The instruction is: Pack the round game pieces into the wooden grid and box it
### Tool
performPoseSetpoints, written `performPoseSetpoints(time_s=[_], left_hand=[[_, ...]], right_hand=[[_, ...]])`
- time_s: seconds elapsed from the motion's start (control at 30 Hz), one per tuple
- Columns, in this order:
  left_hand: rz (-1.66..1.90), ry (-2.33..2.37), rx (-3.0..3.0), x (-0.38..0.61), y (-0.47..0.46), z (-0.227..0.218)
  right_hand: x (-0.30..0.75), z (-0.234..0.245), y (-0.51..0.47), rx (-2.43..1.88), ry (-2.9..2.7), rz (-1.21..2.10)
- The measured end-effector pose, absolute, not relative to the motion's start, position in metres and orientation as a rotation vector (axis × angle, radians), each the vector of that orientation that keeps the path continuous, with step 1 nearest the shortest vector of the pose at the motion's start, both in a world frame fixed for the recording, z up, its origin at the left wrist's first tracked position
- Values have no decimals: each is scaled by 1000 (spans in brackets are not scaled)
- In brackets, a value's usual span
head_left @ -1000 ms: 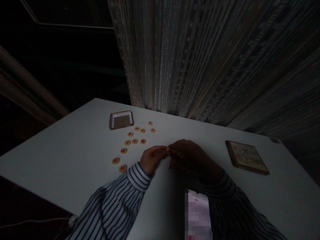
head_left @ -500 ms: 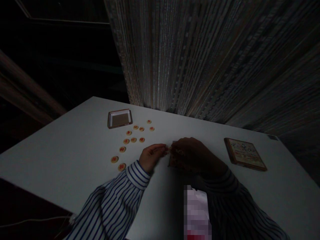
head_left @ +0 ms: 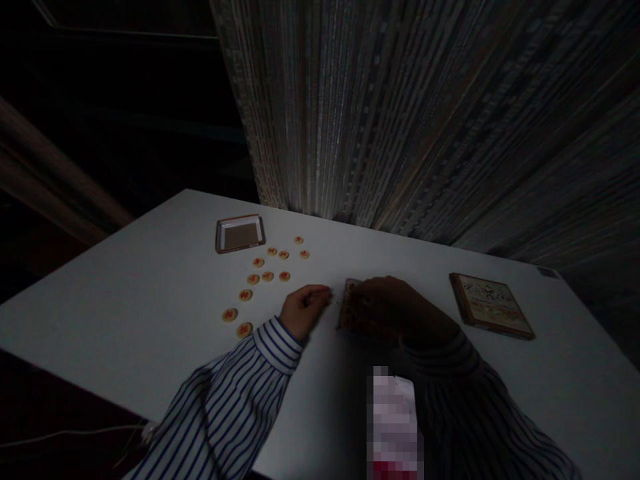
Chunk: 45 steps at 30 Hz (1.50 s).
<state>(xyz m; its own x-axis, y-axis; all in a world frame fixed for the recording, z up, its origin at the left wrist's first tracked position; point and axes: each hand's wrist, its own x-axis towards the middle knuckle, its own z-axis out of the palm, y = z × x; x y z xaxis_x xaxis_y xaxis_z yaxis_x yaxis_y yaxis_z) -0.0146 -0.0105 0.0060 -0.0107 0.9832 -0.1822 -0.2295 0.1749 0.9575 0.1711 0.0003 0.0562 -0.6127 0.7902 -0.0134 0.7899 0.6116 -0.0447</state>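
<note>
My left hand (head_left: 304,312) is closed in a pinch just left of a small box; what its fingertips hold, if anything, is too small and dark to make out. Something thin and clear, perhaps plastic film, shows faintly between the fingertips and the box. The box (head_left: 342,320) contains several round pieces and lies mostly in shadow. Over it is my right hand (head_left: 393,303), fingers curled downward and largely hidden in the dark. Several round Chinese chess pieces (head_left: 267,277) with red characters are scattered on the white table (head_left: 165,287) to the left.
An open tray-like box half (head_left: 240,235) sits at the back left. To the right is a flat box lid (head_left: 493,307) with a printed picture. A string curtain (head_left: 350,113) hangs behind the table. A white cable (head_left: 100,429) runs below its front left edge.
The fingertips of my two hands, meeting at the box's left edge before, have come apart. My right hand has shifted slightly right over the box. The scattered pieces keep their arrangement.
</note>
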Motion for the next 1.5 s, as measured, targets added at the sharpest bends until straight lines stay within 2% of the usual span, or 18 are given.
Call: performPoseSetpoints(time_s=[0.5,1.5], left_hand=[[1117,1217,1075,-16,-11,0],[1118,1201,1063,-16,-10,1]], right_hand=[[158,63,-6,-1510,-2947,196],[160,59,-6,-1445,-2870,362]])
